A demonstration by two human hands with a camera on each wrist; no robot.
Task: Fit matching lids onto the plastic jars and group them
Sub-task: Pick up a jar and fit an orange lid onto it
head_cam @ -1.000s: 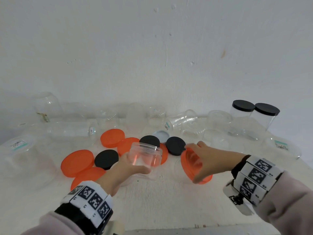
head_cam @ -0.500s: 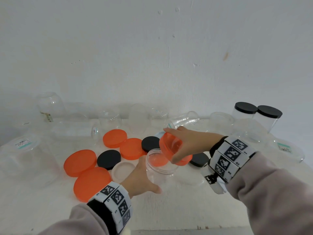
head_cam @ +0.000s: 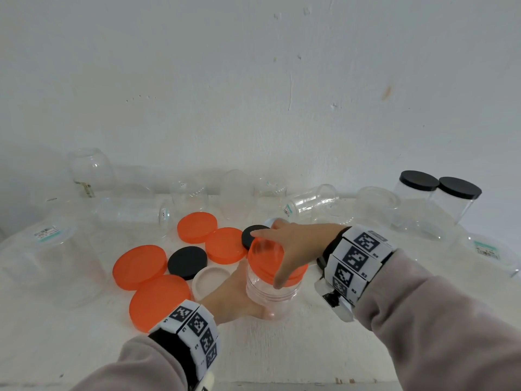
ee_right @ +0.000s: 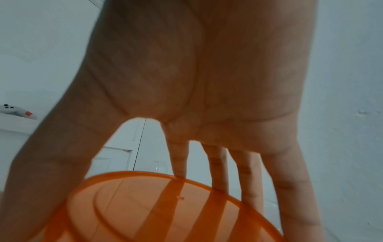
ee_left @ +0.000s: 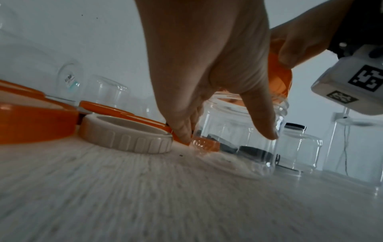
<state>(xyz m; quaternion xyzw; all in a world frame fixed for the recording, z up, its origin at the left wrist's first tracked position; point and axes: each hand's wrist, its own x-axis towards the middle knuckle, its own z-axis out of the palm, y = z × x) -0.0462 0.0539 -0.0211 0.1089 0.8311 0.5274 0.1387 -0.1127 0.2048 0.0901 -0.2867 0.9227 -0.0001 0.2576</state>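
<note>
Orange lid [head_cam: 267, 259] gripped by right hand [head_cam: 296, 246] tops empty jar [head_cam: 272, 294] in left hand [head_cam: 234, 294].

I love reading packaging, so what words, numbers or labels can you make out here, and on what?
"R3", "R2": tiny print, likely, on the right wristband, beside its square codes.
Left wristband: print too small to read.
Teal stickers on the left jar and far-right jar: blurred, unreadable.
Orange lid and clear jar being fitted: no text.
</note>
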